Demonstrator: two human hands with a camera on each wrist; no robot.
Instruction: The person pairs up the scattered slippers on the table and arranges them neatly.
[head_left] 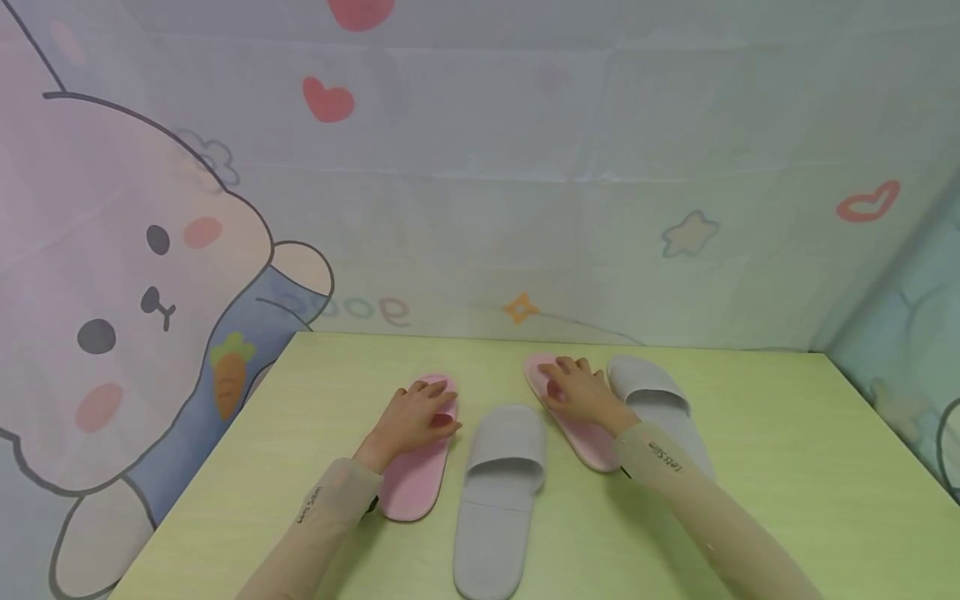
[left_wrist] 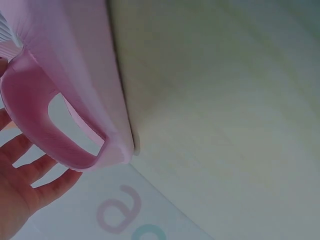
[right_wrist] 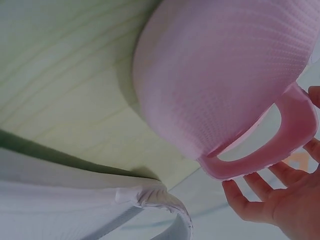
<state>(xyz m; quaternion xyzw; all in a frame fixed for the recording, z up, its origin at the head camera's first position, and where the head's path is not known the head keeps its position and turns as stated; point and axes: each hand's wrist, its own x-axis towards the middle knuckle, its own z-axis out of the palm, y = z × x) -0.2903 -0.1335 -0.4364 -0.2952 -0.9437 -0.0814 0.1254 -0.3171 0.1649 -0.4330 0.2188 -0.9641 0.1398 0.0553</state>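
Observation:
My left hand (head_left: pixel 408 421) grips the strap of a pink slipper (head_left: pixel 415 483) from above, left of the table's middle. In the left wrist view its fingertips lie along the edge of the pink strap (left_wrist: pixel 20 102), the thumb at the far side. My right hand (head_left: pixel 583 396) holds the strap of a second pink slipper (head_left: pixel 592 447) the same way, fingers spread over the strap (right_wrist: pixel 297 115) in the right wrist view. Between the hands a light grey slipper (head_left: pixel 495 533) lies with its toe toward the wall. Another grey slipper (head_left: pixel 675 425) lies right of the right hand, partly behind the forearm.
All the slippers are on a pale yellow-green table (head_left: pixel 810 467). Its back edge meets a hanging cloth (head_left: pixel 480 200) printed with hearts, stars and a cartoon animal. Both forearms wear pale sleeves (head_left: pixel 337 492) and reach in from the front.

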